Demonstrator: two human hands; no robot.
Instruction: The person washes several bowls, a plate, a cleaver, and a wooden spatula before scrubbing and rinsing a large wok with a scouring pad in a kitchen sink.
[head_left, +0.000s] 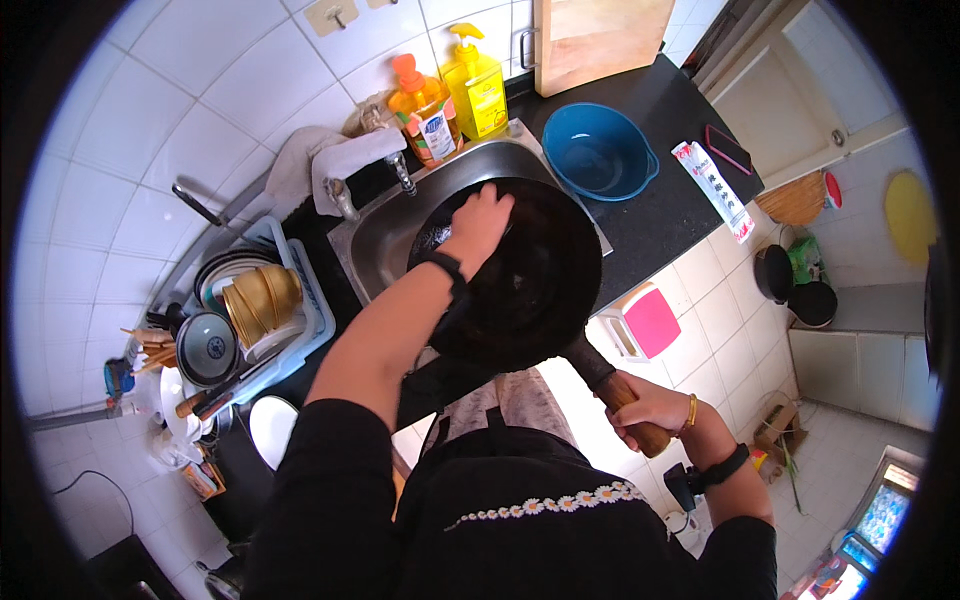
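Note:
A dark wok (540, 277) is held tilted over the stainless steel sink (382, 232). My right hand (637, 412) grips its wooden handle (652, 441) near the end. Inside the wok, towards its far left side, lies my left hand (480, 225) with its fingers bent against the dark surface; whether something small is under the fingers cannot be made out. The faucet (401, 174), with a pale cloth (356, 159) draped over it, stands behind the sink. Beside it are an orange pump bottle (427, 112) and a yellow pump bottle (476, 86).
Right of the sink, a blue plastic basin (598, 154), a printed packet (712, 191) and a phone (727, 150) lie on the black counter. A wooden cutting board (600, 41) leans at the wall. Left is a dish rack (319, 330) with bowls; a pink-topped stool (651, 322) stands on the floor.

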